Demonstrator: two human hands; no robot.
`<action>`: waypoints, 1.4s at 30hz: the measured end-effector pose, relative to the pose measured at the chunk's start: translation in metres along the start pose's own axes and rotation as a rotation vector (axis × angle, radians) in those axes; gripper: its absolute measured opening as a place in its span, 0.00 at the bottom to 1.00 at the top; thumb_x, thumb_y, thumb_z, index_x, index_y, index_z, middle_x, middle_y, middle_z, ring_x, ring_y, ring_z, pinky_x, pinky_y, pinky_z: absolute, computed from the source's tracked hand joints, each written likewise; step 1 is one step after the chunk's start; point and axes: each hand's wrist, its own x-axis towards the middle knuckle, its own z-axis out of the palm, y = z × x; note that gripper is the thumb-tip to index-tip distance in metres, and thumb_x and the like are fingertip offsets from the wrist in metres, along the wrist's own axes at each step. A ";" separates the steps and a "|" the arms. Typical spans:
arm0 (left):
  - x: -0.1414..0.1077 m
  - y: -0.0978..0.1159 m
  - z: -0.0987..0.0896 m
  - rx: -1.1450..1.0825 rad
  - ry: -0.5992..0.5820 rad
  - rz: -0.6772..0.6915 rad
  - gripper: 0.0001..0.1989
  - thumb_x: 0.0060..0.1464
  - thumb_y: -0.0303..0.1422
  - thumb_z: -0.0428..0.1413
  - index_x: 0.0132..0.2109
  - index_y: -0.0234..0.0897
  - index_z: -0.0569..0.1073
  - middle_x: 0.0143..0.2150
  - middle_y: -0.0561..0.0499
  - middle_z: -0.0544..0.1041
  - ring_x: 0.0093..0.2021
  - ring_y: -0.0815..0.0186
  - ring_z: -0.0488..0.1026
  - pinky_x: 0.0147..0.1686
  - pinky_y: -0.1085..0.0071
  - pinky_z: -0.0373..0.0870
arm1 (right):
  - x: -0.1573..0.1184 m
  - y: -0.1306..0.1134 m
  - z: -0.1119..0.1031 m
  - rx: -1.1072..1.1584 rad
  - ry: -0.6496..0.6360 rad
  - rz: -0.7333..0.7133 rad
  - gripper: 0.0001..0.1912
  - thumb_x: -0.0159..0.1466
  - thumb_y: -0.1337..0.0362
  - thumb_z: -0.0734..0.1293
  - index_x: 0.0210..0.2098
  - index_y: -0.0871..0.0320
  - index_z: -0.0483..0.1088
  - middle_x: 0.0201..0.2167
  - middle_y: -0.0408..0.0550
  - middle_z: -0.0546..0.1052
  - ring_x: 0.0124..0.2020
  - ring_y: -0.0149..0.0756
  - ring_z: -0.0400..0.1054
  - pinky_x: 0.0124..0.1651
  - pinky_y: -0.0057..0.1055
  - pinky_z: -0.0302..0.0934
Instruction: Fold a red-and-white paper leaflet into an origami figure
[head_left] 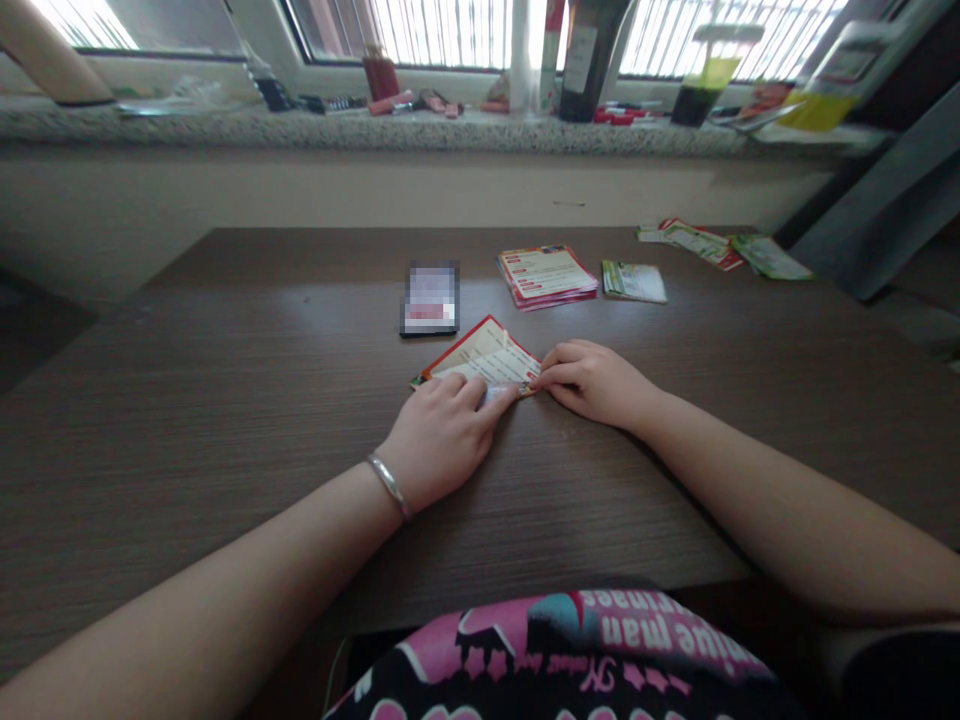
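Note:
On the table in front of me lies a printed leaflet point(487, 350) with a red border, folded at a slant so that one corner points away from me. Over its near left edge my left hand point(446, 430) is closed, fingers bent on the paper and the index finger stretched along the near fold. A silvery bracelet circles that wrist. At the leaflet's right corner my right hand point(592, 380) pinches the paper between thumb and fingers. Its fingertips are almost touching the left index finger. The leaflet's near left part is hidden under my left hand.
Beyond the leaflet lie a phone-like flat object point(430, 298), blurred on top, a stack of red-bordered leaflets point(547, 275) and a small green-and-white stack point(634, 282). Loose leaflets point(701, 243) sit at the far right of the brown table point(187, 380). Bottles and clutter line the windowsill point(450, 128).

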 end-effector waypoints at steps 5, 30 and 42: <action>-0.004 0.002 0.003 -0.022 0.023 -0.044 0.22 0.63 0.36 0.46 0.63 0.43 0.64 0.49 0.42 0.71 0.51 0.52 0.67 0.50 0.54 0.65 | 0.000 0.002 0.002 0.059 -0.001 0.014 0.11 0.63 0.69 0.63 0.38 0.55 0.78 0.38 0.50 0.77 0.40 0.37 0.69 0.46 0.36 0.64; -0.005 0.002 -0.005 -0.176 -0.046 0.006 0.25 0.59 0.39 0.49 0.62 0.39 0.64 0.54 0.43 0.69 0.53 0.53 0.64 0.54 0.54 0.62 | 0.000 -0.012 -0.003 -0.178 -0.041 -0.157 0.14 0.68 0.65 0.59 0.47 0.52 0.75 0.45 0.48 0.77 0.45 0.40 0.66 0.46 0.36 0.61; -0.004 0.004 -0.002 -0.152 -0.028 -0.011 0.25 0.59 0.38 0.49 0.62 0.40 0.64 0.53 0.43 0.70 0.53 0.52 0.64 0.54 0.54 0.61 | 0.004 -0.023 0.000 -0.160 -0.011 -0.097 0.12 0.65 0.64 0.62 0.38 0.54 0.78 0.47 0.50 0.76 0.47 0.42 0.66 0.47 0.39 0.62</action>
